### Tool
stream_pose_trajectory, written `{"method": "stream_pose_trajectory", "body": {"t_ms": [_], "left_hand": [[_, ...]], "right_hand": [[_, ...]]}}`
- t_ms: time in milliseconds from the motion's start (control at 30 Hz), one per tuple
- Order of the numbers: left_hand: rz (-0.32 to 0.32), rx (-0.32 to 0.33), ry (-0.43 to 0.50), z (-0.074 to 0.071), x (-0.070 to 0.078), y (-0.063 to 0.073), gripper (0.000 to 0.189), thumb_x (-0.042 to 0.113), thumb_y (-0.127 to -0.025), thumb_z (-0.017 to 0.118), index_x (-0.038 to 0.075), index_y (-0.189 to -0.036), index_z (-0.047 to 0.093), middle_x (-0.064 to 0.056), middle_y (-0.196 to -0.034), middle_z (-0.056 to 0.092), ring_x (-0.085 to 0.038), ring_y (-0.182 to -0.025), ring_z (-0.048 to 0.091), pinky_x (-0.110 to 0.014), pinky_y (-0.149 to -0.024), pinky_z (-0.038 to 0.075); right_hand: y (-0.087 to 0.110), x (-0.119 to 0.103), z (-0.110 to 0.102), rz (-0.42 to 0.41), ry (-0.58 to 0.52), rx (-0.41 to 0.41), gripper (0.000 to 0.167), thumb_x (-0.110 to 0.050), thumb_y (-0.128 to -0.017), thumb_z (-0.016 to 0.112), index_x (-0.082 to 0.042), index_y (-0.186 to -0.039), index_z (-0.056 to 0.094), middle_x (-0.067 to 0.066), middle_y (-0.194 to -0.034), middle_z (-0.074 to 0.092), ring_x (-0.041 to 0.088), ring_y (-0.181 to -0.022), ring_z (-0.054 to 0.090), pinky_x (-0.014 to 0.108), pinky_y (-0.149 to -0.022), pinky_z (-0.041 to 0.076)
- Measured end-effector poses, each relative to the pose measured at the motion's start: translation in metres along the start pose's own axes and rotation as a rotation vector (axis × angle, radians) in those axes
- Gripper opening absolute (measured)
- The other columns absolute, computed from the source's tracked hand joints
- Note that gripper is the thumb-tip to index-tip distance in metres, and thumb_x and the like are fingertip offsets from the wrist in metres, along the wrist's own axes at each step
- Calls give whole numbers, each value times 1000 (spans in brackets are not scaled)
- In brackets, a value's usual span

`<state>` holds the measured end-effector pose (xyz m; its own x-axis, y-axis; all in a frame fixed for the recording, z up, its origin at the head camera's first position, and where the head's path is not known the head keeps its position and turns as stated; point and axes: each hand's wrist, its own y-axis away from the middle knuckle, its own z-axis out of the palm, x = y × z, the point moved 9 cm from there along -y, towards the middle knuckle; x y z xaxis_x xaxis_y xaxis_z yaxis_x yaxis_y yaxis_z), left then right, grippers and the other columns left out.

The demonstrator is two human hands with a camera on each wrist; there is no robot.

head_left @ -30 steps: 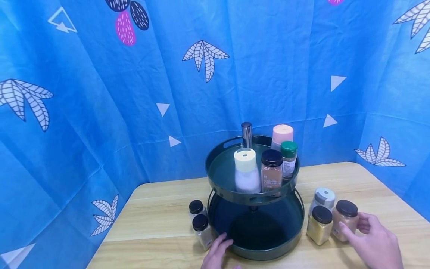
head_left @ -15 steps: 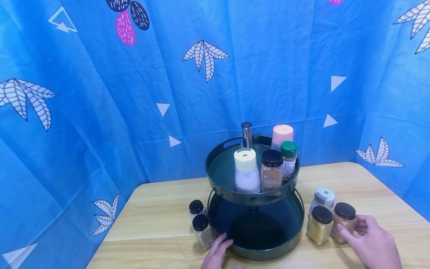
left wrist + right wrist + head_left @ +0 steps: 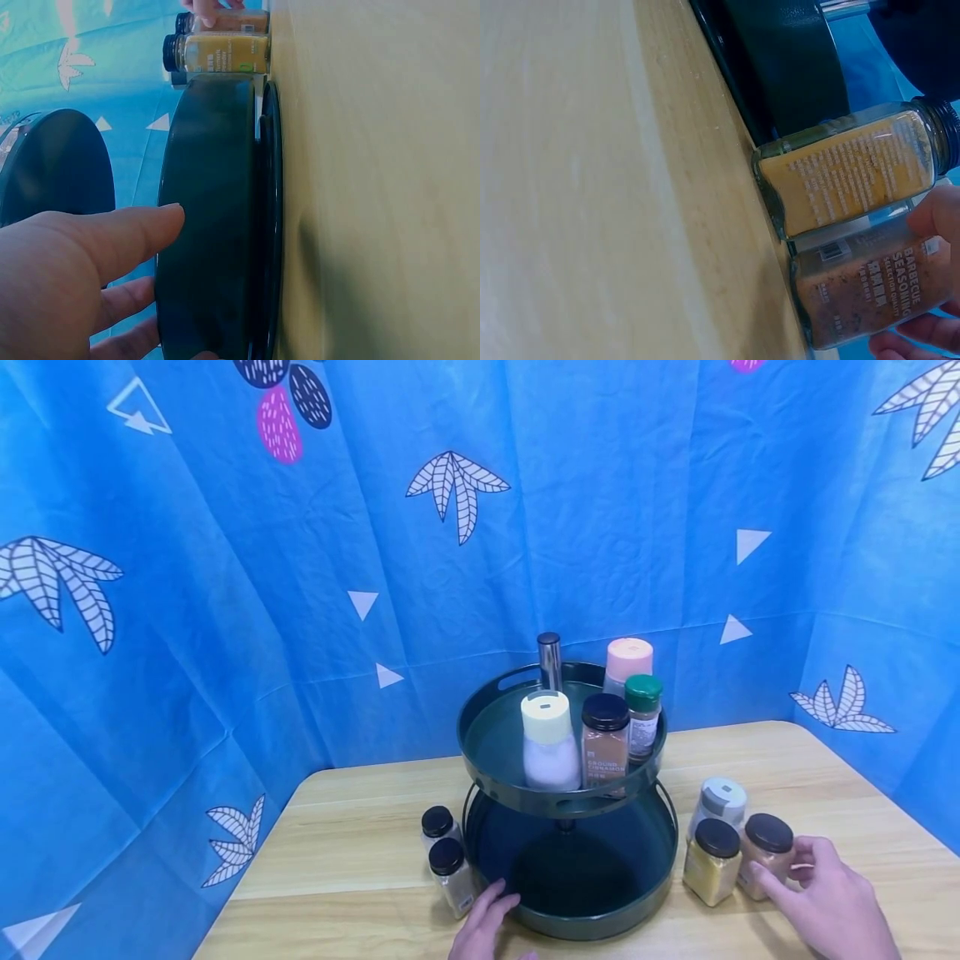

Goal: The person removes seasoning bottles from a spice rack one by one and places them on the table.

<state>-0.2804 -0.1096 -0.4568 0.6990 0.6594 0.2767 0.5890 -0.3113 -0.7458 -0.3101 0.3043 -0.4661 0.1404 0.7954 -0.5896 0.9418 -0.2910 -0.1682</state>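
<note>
My right hand holds a square jar of barbecue seasoning between thumb and fingers. Its black lid faces up, and its base is at the tabletop. Right beside it stands a jar of yellow powder, also black-lidded. Behind these two is a bottle with a pale cap. At the front left of a dark green two-tier turntable rack, my left hand rests its extended fingers at the lower tray's rim; the left wrist view shows its thumb against the tray's outer wall.
The upper tray carries a white-capped bottle, a ground cinnamon jar, a green-capped jar and a pink-capped bottle. Left of the rack stand two small black-lidded jars. A blue curtain hangs behind the wooden table.
My right hand and the barbecue seasoning jar have shifted slightly left and down in the head view, closer to the yellow jar. The left hand stays at the rim.
</note>
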Motion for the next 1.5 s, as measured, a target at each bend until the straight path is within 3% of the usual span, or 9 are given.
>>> {"method": "stream_pose_trajectory", "body": {"t_ms": [300, 567, 733, 933, 1033, 1133, 1267, 1367, 1500], "left_hand": [[-26, -104, 36, 1, 2, -2, 57, 42, -75, 79, 6, -116, 65, -19, -122, 60, -22, -103, 65, -29, -76, 56], [-27, -117, 33, -1, 6, -5, 60, 45, -76, 78, 3, -117, 64, -22, -122, 60, -26, -103, 65, -32, -75, 57], [-100, -176, 82, -1, 5, -8, 63, 44, -77, 77, 2, -122, 61, -24, -127, 57, -31, -104, 64, -36, -77, 57], [-326, -292, 180, -10, 2, -14, 61, 40, -81, 75, 4, -127, 58, -23, -135, 51, -44, -114, 55, -56, -85, 51], [-353, -245, 162, -25, 7, -21, 59, 36, -80, 76, 5, -126, 59, -21, -134, 53, -44, -114, 54, -62, -84, 49], [-356, -171, 111, -43, 14, -30, 54, 33, -80, 77, 9, -125, 61, -14, -131, 57, -37, -114, 57, -58, -85, 51], [-359, -102, 91, -64, 23, -50, 49, 35, -84, 75, 13, -125, 61, -6, -131, 57, -28, -117, 57, -50, -90, 51], [-353, -57, 97, -77, 30, -69, 51, 43, -88, 70, 17, -129, 58, 1, -134, 55, -21, -119, 55, -41, -93, 51], [-285, 23, 106, -95, 45, -100, 55, 46, -89, 68, 16, -133, 55, 1, -136, 54, -16, -120, 55, -34, -92, 51]], "right_hand": [[2, -1, 3, -3, 29, -52, 89, -60, -89, 57, 19, -123, 35, 41, -108, 55, 49, -91, 60, 56, -71, 49], [6, -3, -3, -29, 19, -40, 96, -60, -91, 55, 22, -133, 27, 44, -122, 42, 55, -100, 52, 60, -71, 48], [14, -12, -25, -65, -44, 116, 78, -43, -93, 62, 17, -134, 32, 40, -122, 43, 56, -100, 50, 61, -72, 45], [26, -30, -57, -132, -113, 367, 54, -25, -89, 69, 10, -124, 48, 34, -111, 56, 52, -93, 56, 53, -71, 44], [27, -45, -67, -178, -117, 390, 48, -24, -89, 68, 8, -120, 51, 33, -109, 58, 50, -92, 57, 51, -73, 41], [26, -64, -75, -240, -150, 388, 41, -23, -89, 69, 5, -116, 56, 28, -107, 61, 12, -89, 60, 31, -69, 42], [31, -103, -83, -359, -236, 403, 36, -18, -83, 75, -2, -113, 61, 18, -100, 66, -23, -82, 39, 14, -61, 38], [44, -143, -87, -537, -303, 444, 38, -6, -75, 79, -2, -110, 63, 10, -92, 67, -17, -81, 49, 10, -63, 40], [66, -194, -83, -790, -343, 466, 42, 2, -69, 78, 1, -109, 63, 1, -91, 65, -4, -81, 58, 5, -73, 44]]}}
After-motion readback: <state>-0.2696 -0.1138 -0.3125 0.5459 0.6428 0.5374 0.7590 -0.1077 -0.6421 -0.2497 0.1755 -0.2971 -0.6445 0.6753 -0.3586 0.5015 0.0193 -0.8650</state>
